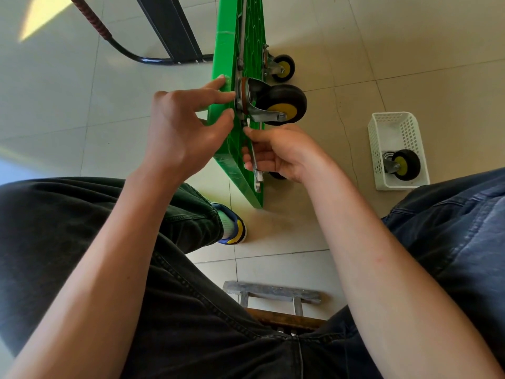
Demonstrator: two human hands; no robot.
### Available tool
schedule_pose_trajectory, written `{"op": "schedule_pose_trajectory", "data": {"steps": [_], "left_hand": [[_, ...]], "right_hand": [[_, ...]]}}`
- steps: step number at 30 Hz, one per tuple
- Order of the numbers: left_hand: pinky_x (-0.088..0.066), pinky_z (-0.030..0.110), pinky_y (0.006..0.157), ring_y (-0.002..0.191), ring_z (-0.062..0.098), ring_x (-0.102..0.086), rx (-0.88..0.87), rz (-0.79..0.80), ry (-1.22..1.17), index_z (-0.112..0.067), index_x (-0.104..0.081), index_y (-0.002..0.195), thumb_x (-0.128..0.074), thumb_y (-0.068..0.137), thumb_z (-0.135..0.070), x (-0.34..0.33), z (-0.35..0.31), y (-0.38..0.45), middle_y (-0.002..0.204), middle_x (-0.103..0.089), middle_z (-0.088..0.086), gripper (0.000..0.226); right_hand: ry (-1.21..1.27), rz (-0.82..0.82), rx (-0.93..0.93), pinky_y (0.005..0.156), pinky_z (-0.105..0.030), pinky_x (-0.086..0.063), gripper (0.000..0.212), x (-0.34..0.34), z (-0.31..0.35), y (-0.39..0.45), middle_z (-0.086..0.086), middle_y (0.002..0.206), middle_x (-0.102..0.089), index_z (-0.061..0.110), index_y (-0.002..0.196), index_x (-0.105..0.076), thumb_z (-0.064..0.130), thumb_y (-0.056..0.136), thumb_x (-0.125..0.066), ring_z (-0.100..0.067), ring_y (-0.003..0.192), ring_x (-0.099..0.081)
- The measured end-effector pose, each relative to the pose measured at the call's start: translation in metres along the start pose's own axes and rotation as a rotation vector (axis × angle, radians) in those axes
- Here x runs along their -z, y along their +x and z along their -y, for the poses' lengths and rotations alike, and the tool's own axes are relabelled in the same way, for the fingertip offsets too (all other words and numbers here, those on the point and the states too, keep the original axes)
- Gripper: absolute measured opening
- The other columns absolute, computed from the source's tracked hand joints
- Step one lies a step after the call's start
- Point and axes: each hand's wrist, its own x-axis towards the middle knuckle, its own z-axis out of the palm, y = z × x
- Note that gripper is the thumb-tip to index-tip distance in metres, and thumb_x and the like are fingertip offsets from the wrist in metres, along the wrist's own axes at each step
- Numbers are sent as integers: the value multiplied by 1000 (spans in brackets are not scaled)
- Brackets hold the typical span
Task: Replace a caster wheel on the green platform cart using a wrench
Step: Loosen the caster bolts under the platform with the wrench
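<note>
Two hands at the green plastic platform cart [235, 149], which stands on edge on the pale tiled floor [341, 228], underside ribs facing right. Right hand [276, 154] curled round a silver metal wrench [255, 165], wrench head up at the mount plate of the near caster w/ black tyre + yellow hub [281, 105]. Left hand [180, 124] fingers spread, tips touching cart's edge and the plate beside the caster, not gripping anything. 2nd caster of same type [282, 68] further along the deck. White perforated plastic basket [397, 124] on floor to the right, well apart from cart, w/ a loose black/yellow caster wheel [404, 164] inside. Black tubular cart handle [142, 57] lies flat on the floor at left. Small wood/metal stool [273, 292] between the knees.
</note>
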Motion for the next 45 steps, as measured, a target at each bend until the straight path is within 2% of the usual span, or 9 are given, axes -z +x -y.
{"op": "schedule_pose_trajectory", "data": {"steps": [6, 10, 17, 23, 27, 31, 34, 39, 45], "left_hand": [[-63, 33, 84, 116, 9, -68, 6, -4, 4, -13, -77, 115, -68, 88, -19, 0, -1, 0, 130, -68, 8, 29], [-63, 26, 76, 114, 8, -69, 1, 3, 4, -14, -77, 114, -68, 88, -18, 1, -1, 0, 130, -68, 8, 28], [-63, 26, 76, 115, 8, -68, -3, 5, 3, -14, -77, 114, -68, 89, -17, 0, -1, 0, 130, -68, 9, 27], [-63, 28, 78, 111, 7, -70, -1, 5, 15, -15, -77, 114, -68, 89, -20, 0, -2, -1, 131, -68, 7, 28], [-62, 29, 83, 114, 9, -69, -3, 4, 27, -14, -77, 114, -68, 88, -19, 0, -3, 0, 130, -68, 8, 28], [-62, 32, 85, 114, 7, -68, 7, -6, 22, -15, -77, 113, -68, 87, -18, 0, -3, 0, 128, -69, 8, 28], [-62, 31, 84, 115, 7, -68, 5, -3, 16, -15, -77, 113, -68, 88, -18, -1, -3, 0, 128, -69, 8, 27], [-63, 34, 80, 111, 6, -69, 11, -3, 17, -16, -78, 113, -69, 88, -19, -1, -1, 0, 129, -69, 7, 26], [-63, 31, 81, 115, 4, -67, 13, 3, 15, -16, -78, 113, -69, 88, -18, -1, -3, -1, 129, -68, 7, 26]], "right_hand": [[0, -41, 32, 50, -30, -57, 17, -5, -3, 2, -13, 66, -70, -2, 99, -67, 14, 96, -70, -23, 51, -68], [-173, -122, 76, 53, -39, -61, 19, -6, -10, 6, -15, 71, -71, -6, 98, -68, 13, 96, -71, -30, 54, -70], [-141, -131, 122, 58, -42, -62, 23, -2, -27, 10, -16, 81, -72, -5, 101, -72, 17, 95, -72, -28, 57, -69], [-285, -233, 249, 57, -37, -58, 18, 6, -31, 20, -17, 86, -75, 4, 97, -79, 22, 92, -75, -29, 62, -70], [-279, -156, 219, 56, -35, -58, 18, 9, -23, 19, -14, 82, -74, 0, 97, -76, 17, 95, -72, -26, 58, -70], [-276, -128, 219, 58, -42, -62, 20, 7, -25, 22, -20, 88, -75, -3, 98, -75, 16, 96, -70, -33, 64, -73], [-479, -203, 318, 58, -49, -62, 21, 9, -32, 28, -25, 88, -73, 0, 95, -78, 20, 95, -71, -42, 69, -72], [-658, -231, 450, 73, -54, -58, 17, 16, -40, 35, -16, 84, -75, 6, 102, -80, 17, 98, -67, -33, 73, -71], [-775, -295, 522, 87, -48, -55, 22, 20, -43, 47, -9, 104, -77, 12, 115, -77, 13, 96, -66, -28, 97, -69]]}}
